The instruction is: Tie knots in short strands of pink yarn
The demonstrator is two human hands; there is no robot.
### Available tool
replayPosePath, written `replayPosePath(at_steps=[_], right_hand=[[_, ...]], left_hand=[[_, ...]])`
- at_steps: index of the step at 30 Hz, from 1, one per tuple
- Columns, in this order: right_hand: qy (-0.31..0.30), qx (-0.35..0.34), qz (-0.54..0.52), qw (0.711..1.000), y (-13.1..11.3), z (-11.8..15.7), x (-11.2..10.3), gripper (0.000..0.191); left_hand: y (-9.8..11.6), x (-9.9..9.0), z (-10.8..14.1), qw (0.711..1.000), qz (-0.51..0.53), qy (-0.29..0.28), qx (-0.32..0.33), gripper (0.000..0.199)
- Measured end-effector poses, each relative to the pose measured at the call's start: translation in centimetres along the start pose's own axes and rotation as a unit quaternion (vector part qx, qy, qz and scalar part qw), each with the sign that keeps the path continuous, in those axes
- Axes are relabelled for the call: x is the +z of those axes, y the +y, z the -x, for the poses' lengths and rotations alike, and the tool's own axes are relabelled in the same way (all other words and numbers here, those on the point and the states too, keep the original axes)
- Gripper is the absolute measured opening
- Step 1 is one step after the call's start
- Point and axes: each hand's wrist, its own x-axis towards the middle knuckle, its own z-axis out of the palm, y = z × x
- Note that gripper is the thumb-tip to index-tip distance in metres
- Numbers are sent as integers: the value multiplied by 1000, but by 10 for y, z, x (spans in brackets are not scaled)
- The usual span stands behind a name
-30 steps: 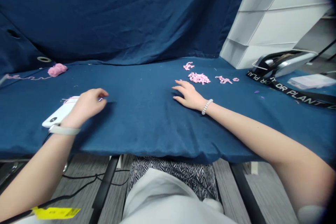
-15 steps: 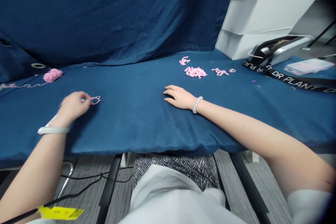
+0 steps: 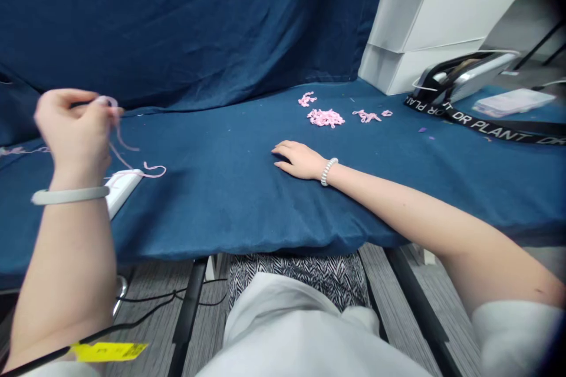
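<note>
My left hand [image 3: 77, 129] is raised over the left side of the blue cloth, its fingers pinched on a pink yarn strand [image 3: 118, 141] that dangles from the fingertips. Below and right of it, more pink yarn [image 3: 154, 172] lies across the end of a white oblong object [image 3: 124, 187]. My right hand [image 3: 300, 160] rests flat on the cloth near the middle, fingers apart, holding nothing. Beyond it sit a pile of short pink yarn pieces [image 3: 326, 118], a smaller cluster [image 3: 306, 99] behind, and a few loose pieces [image 3: 366, 116] to the right.
White stacked boxes [image 3: 409, 41] stand at the back right. Beside them are a black-and-white pouch [image 3: 469, 73], a lettered black strap [image 3: 490, 128] and a flat clear case [image 3: 513, 102]. A yellow tag [image 3: 110, 351] hangs on a black cable at lower left.
My left hand has risen and moved left, lifting the yarn strand and uncovering the white oblong object. The pink yarn ball at the left is now hidden behind it. My right hand stays resting.
</note>
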Motion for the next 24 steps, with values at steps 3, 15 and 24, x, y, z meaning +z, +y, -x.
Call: replayPosePath(at_steps=[3, 15, 24], right_hand=[[4, 9, -13, 1000, -2, 0, 0, 44], [42, 184, -552, 812, 9, 9, -23, 47], [0, 184, -456, 871, 1, 12, -31, 39]], left_hand=[[9, 47, -5, 996, 38, 50, 65, 28], [-25, 190, 42, 956, 150, -245, -55, 21], [-33, 184, 38, 950, 140, -259, -98, 19]])
